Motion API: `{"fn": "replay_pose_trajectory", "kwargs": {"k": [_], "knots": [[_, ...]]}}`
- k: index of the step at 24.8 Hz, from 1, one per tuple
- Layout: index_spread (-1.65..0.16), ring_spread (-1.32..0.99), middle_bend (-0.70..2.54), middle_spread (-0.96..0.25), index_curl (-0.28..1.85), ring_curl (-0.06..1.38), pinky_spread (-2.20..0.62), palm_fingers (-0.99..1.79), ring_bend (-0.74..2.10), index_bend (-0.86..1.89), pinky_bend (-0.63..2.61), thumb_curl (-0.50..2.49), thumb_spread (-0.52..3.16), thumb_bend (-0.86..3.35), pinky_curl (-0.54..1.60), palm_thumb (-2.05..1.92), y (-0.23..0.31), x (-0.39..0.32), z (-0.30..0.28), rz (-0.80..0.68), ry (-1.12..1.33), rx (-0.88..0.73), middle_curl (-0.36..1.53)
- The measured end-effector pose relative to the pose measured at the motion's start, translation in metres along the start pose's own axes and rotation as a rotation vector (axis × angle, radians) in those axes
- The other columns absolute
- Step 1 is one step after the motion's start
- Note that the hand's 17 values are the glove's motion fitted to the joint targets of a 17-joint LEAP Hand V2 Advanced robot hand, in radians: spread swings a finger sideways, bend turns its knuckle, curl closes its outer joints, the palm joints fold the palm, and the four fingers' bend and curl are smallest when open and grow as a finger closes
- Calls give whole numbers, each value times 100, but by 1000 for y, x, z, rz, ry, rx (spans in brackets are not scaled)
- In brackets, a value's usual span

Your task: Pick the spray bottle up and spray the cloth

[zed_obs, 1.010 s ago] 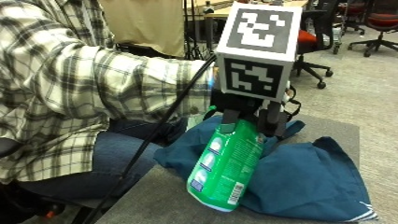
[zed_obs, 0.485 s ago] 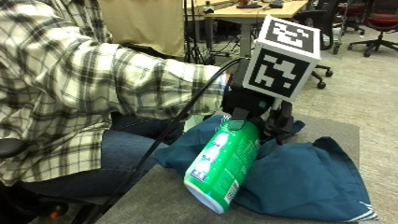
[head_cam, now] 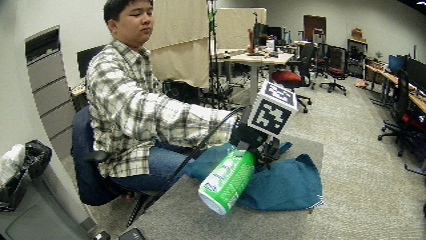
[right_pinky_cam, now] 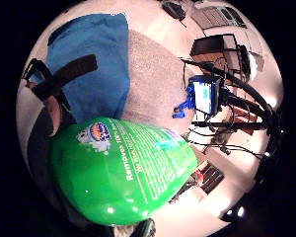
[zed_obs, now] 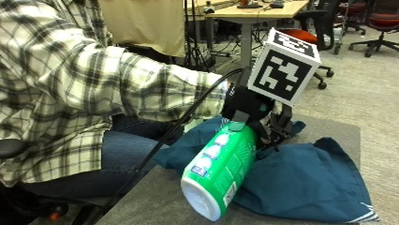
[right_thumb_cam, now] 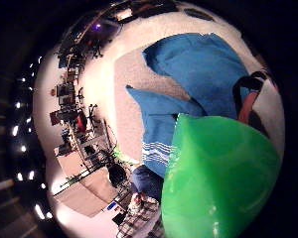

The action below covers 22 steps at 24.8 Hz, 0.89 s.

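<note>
So your gloved right hand (zed_obs: 249, 105) has its fingers wrapped round the top of the green spray bottle (zed_obs: 218, 171), bottle lifted and tilted, base toward the near side, over the crumpled blue cloth (zed_obs: 299, 183) on the grey table (zed_obs: 156, 201).

Green spray bottle (zed_obs: 221, 168), white base; blue cloth (zed_obs: 305, 183); plaid sleeve (zed_obs: 124, 89).

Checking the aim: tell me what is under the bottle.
The blue cloth lies on the grey table under the tilted bottle, which the right hand holds by its neck. The nozzle is hidden behind the hand.
</note>
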<state>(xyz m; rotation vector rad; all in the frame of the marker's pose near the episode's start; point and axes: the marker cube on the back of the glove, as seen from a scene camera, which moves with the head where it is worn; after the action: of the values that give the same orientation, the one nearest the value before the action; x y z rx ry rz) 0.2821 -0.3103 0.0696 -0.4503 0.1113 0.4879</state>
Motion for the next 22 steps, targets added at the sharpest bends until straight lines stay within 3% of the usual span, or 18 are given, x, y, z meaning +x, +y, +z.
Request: {"fn": "replay_pose_trajectory", "kwargs": {"k": [22], "knots": [[-27, -23, 59, -16, 58, 49, -16, 132, 54, 48, 29, 75, -12, -3, 39, 105, 4, -19, 31, -26, 216, -62, 50]]}}
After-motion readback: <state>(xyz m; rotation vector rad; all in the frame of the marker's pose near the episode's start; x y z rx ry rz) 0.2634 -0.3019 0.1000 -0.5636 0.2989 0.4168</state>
